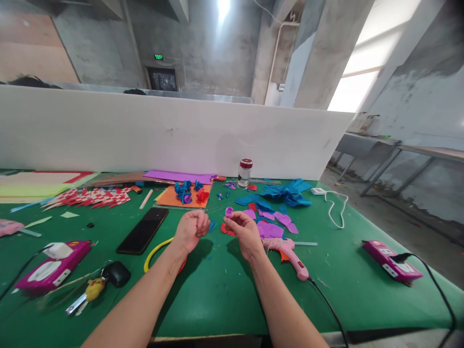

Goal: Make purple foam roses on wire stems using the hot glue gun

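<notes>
My right hand (243, 233) pinches a small curled piece of purple paper (228, 211) between thumb and fingertips. My left hand (194, 229) is closed in a fist just to its left; whatever lies inside is hidden. Thin pale strands run between the hands, too fine to tell what they are. Beside and behind my right hand lie cut purple paper pieces (270, 229), with a few red paper pieces (224, 228) near its fingers. A pink hot glue gun (293, 257) rests right of my right wrist. Under my left forearm shows a yellow ring-shaped object (154, 255).
Blue crepe paper (288, 193), a red-lidded glass jar (245, 173) and paper flowers (186, 191) lie toward the white partition (174, 130). A black phone (143, 231), keys with a yellow charm (93, 290) and magenta power boxes (391, 261) flank my arms. The glue gun's cord trails off the front edge.
</notes>
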{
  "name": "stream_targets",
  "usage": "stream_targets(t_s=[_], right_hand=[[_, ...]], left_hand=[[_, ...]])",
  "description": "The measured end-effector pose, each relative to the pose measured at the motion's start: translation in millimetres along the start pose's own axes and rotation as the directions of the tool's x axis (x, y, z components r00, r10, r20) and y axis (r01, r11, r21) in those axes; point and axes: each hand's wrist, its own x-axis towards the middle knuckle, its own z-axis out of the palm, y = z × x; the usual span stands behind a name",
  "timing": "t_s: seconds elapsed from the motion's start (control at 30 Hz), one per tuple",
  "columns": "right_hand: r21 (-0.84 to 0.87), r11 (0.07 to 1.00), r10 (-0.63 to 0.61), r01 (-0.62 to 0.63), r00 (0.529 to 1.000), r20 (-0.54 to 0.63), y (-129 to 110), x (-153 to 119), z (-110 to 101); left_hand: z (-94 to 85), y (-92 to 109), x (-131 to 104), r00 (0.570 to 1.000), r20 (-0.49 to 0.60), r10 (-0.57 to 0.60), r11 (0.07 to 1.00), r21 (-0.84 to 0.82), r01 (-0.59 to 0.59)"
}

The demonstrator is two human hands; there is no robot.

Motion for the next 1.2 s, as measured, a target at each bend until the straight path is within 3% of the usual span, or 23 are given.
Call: stream_targets(t_s=[0.17,0.27,0.4,0.47,0.53,0.67,0.83,1.07,1.2], right_hand=[[0.092,0.995,0.046,-0.043,0.998,-0.031,-1,0,-1],[0.098,0.995,0.028,-0.023,0.998,-0.048,-2,0,0],[0.093,0.996,0.016,-0.011,0.998,-0.056,-3,0,1],[0.097,0.995,0.02,-0.015,0.999,-0.049,-3,0,2],[0.097,0.995,0.026,-0.022,0.999,-0.04,-2,-1,4],[0.105,0.993,0.057,-0.058,0.998,0.015,0,-4,7],[-0.001,1.0,-0.005,0.005,1.0,0.029,-3,-2,3],[-0.156,0.977,-0.162,0.145,0.982,-0.102,-3,2,3],[-0.185,0.971,-0.173,0.151,0.979,-0.107,-2,1,4]], left_hand=[[-0.9,5,0,0.998,0.056,-0.04,0.997,0.064,0.037],[5.0,0,1,0.999,0.048,0.005,0.966,0.256,-0.017],[12.9,-9,0,0.996,0.003,0.087,0.792,0.606,-0.071],[15.1,-12,-1,0.994,0.025,0.11,0.717,0.69,-0.097],[16.6,-13,-1,0.994,0.06,0.095,0.716,0.689,-0.11],[19.2,-15,-2,0.995,0.095,0.036,0.818,0.569,-0.084],[19.7,-14,-2,0.999,0.024,0.044,0.861,0.507,-0.05],[12.5,-16,1,0.988,-0.039,0.152,0.82,0.564,-0.103],[9.7,-17,2,0.985,-0.026,0.172,0.777,0.617,-0.12]])
